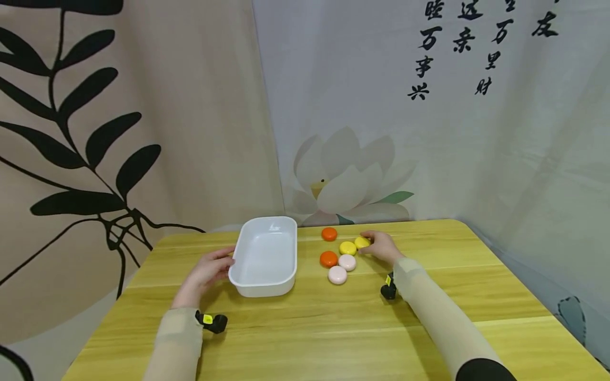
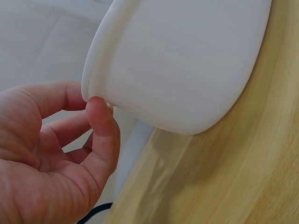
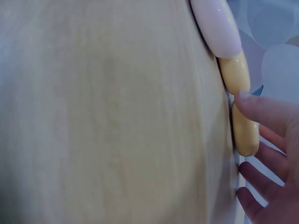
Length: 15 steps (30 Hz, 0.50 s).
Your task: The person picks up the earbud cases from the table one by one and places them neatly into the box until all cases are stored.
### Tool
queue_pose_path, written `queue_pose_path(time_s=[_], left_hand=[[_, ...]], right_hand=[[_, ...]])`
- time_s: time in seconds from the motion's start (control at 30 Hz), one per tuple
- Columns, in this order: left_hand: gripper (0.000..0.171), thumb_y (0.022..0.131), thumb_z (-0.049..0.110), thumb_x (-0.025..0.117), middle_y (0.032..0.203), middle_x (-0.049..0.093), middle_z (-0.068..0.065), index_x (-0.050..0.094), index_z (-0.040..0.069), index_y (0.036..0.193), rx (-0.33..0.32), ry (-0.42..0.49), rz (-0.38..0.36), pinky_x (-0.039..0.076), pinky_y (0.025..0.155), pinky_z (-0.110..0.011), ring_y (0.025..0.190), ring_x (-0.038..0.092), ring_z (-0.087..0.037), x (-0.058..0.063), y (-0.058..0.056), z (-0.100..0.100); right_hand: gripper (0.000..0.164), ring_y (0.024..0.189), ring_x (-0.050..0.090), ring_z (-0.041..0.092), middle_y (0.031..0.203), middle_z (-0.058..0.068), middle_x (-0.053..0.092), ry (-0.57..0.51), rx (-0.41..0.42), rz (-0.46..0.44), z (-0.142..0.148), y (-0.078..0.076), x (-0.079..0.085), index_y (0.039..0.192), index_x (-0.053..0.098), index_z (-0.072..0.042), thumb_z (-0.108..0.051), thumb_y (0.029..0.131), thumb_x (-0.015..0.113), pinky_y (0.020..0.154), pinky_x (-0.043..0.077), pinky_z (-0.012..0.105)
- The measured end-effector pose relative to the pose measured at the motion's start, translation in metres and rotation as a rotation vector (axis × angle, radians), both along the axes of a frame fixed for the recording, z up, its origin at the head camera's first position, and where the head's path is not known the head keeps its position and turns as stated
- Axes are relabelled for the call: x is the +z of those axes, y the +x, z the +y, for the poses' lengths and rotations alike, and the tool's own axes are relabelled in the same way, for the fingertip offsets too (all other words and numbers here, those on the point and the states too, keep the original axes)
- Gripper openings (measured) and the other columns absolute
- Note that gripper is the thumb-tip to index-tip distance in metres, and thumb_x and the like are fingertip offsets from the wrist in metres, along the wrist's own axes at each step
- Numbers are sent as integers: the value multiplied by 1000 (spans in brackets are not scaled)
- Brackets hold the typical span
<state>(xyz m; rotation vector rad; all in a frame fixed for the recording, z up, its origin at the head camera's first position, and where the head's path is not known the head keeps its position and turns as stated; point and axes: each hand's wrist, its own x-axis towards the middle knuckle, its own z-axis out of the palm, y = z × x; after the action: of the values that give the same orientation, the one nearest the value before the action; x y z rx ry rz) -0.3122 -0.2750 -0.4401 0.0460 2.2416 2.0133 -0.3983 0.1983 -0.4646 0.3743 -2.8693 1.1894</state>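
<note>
A white rectangular tray stands on the table, left of the discs. At its left side, my left hand pinches the rim between thumb and index finger, the other fingers curled beneath. To the right, my right hand holds a glossy round yellow disc, thumb on the near edge and fingers on the far side. A second yellow disc lies right beside it. Close by are two orange discs, one at the back and one nearer, and two pale pink discs.
The wooden table has its back edge just behind the tray and the rear orange disc. Behind it hangs a cloth printed with leaves, a lotus and dark characters. Each wrist wears a small black camera.
</note>
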Motion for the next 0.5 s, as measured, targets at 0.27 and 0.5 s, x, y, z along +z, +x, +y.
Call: queue_pose_path(time_s=[0.27,0.5], left_hand=[[55,94,1,55,93,65,-3,36,-9,144,10,-5,2,55,74,-28,80,63,-13,-2,0,0],[56,94,0,54,93,65,-3,34,-10,145,-5,-4,2,54,75,-28,81,62,-13,0,0,0]], right_hand=[[54,109,56,35,123,20,61,37,-35,35,-1,-3,-3,125,61,3,-15,78,80,96,43,48],[53,109,56,35,124,20,61,23,-47,44,-2,-4,-6,125,61,3,-14,78,79,96,43,48]])
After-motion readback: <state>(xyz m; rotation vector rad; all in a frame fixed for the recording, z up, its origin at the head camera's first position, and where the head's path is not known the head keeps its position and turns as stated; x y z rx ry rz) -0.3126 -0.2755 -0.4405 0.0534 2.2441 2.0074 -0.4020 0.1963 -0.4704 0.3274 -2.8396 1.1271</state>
